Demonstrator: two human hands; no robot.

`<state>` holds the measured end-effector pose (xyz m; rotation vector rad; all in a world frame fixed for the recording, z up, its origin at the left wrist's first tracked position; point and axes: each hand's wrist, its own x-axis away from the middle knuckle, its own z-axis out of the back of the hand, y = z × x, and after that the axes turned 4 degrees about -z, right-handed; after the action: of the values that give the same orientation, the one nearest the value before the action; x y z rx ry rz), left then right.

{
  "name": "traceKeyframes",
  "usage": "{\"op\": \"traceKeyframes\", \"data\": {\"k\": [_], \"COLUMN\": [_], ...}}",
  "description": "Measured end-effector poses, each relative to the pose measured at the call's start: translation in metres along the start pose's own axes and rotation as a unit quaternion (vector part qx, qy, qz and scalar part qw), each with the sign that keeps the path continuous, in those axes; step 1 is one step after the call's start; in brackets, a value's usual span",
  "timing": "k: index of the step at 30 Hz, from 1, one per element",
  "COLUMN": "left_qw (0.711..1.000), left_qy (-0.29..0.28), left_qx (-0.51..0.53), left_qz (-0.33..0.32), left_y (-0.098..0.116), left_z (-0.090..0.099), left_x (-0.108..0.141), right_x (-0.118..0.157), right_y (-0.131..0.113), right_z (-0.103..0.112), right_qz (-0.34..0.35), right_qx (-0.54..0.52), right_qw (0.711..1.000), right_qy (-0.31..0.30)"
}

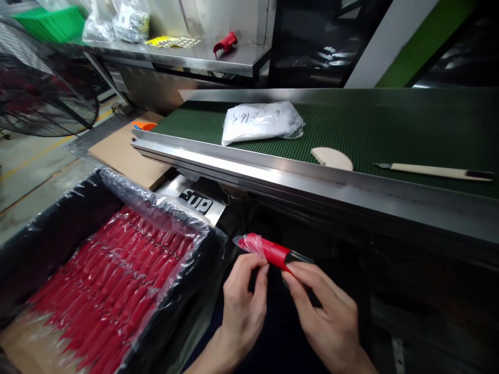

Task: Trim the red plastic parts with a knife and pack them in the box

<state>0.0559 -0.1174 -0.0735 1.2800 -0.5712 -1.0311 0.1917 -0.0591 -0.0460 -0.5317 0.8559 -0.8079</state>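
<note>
In front of my body I hold a long red part (275, 253) with a dark, shiny end on its right. A clear plastic bag (253, 242) covers its left end, and its tip sticks out beyond the part. My left hand (246, 291) pinches the bag from below near the covered end. My right hand (323, 306) grips the red part by its other end, thumb and fingers closed on it. The exact kind of part cannot be made out. To the left, a plastic-lined bin (102, 179) holds many similar red pieces in clear bags, laid in rows.
Beyond my hands runs a green conveyor belt (366, 130) with a raised metal edge. On it lie a packet of clear bags (261, 122), a beige curved piece (332, 157) and a pointed knife (436, 170). A fan (42, 88) stands left; a metal shelf (241, 59) is behind.
</note>
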Motion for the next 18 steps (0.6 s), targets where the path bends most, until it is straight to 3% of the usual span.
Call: {"op": "traceKeyframes", "data": {"k": [5,9,13,15,18], "left_qw": [0.998,0.991,0.988,0.980,0.964], "left_qy": [-0.054,-0.133,-0.138,-0.176,-0.235], "left_qx": [-0.015,0.003,-0.006,-0.031,-0.092], "left_qz": [-0.006,-0.013,-0.064,-0.088,-0.085], "left_y": [0.012,0.023,0.023,0.021,0.022], "left_z": [0.013,0.020,0.032,0.045,0.068], "left_x": [-0.004,-0.003,0.002,0.007,0.018], "right_x": [-0.008,-0.017,-0.019,-0.018,-0.019], "right_y": [0.022,0.018,-0.003,-0.009,-0.004], "right_z": [0.011,0.014,0.008,0.007,0.007], "right_qz": [0.094,0.083,0.023,-0.016,-0.001], "right_qx": [0.022,-0.010,-0.108,-0.138,-0.143], "right_qw": [0.978,0.952,0.957,0.959,0.945], "right_qy": [-0.186,-0.295,-0.268,-0.248,-0.293]}}
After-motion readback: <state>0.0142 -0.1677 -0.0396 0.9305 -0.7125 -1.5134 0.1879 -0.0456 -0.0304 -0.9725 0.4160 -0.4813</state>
